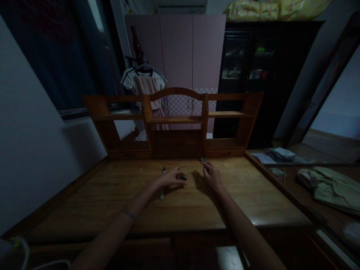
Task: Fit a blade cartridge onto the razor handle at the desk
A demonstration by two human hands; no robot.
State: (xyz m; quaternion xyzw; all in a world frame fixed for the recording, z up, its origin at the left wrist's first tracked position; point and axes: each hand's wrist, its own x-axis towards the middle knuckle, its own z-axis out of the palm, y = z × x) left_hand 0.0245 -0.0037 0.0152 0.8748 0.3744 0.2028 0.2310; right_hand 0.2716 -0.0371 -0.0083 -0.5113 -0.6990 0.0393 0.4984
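My left hand [172,177] is over the middle of the wooden desk, its fingers closed round a small dark object [183,178] with a pale edge; its kind cannot be made out. Under my left wrist lies a slim white stick [161,193] with a dark far end, partly hidden by the wrist. To the right, my right hand [213,176] pinches a small black-and-silver object [202,160] between thumb and fingertip, close to the back of the desk. That piece is too small to name.
A wooden shelf unit [177,120] rises along the back of the desk top [112,195]. On a lower surface at the right are a pale green cloth [334,187] and papers [264,158]. A white cable [25,251] is at the lower left.
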